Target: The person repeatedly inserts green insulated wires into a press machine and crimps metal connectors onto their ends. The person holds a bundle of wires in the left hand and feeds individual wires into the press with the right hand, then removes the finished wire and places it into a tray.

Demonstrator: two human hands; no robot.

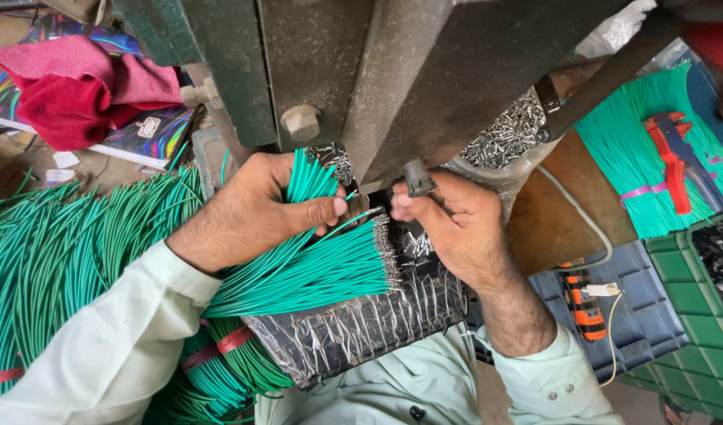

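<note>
Green insulated wires [314, 271], a fanned bundle of thin plastic-coated strands with bare metal tips, lie just below the dark steel press frame [424, 79], resting across a block wrapped in crinkled silver foil [361, 327]. The left hand [259, 208] is clenched around a second tuft of the same green strands, which stick up past the thumb toward the frame. One single strand runs from that thumb rightward to the small dark tool head [418, 179] under the frame. The right hand [448, 220] is curled close beneath that tool head, fingertips pinched together at the strand's end; whether it truly grips the tip I cannot tell, as the knuckles hide it.

The bundle's long axis runs from lower left to upper right, tipped ends pointing right toward the tool head and the right hand, insulated tails trailing back under the left forearm.

What might go wrong, in my judgement: the fingers sit very near the tool head, so a stroke of the press could catch them. The lone strand could enter askew and crimp badly, since it bows slightly. The loose fan could also slide off the foil block, as nothing binds its tipped ends.

A heap of small silver metal terminals [507, 134] lies right of the frame.
</note>
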